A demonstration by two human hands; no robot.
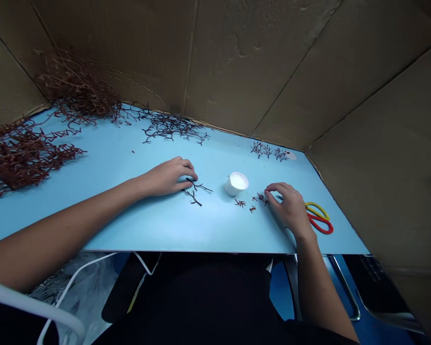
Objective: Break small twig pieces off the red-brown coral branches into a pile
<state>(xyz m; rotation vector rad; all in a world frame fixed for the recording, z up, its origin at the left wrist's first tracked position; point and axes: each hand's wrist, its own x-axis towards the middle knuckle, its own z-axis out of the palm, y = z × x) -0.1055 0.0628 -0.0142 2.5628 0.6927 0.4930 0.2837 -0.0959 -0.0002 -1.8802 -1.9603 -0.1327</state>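
Observation:
My left hand (174, 177) rests on the table with thumb and fingers around the end of a dark branching twig (203, 187). A second dark twig (194, 197) lies just below it, close to the thumb. My right hand (287, 203) has thumb and forefinger curled into a pinch beside small reddish-brown twig pieces (261, 197); what sits between the fingertips is too small to make out. More short pieces (240, 203) lie to the left of that hand. Between my hands stands a white cup (236, 183) with white content. Scissors (319, 218) with red and yellow handles lie partly under my right hand.
Brown branches are heaped at the left (25, 155) and in the back left corner (82, 91). Dark twigs (172, 124) lie along the back edge. Small branched clusters (267, 150) sit back right. Cardboard walls (237, 62) enclose the light blue table (147, 230).

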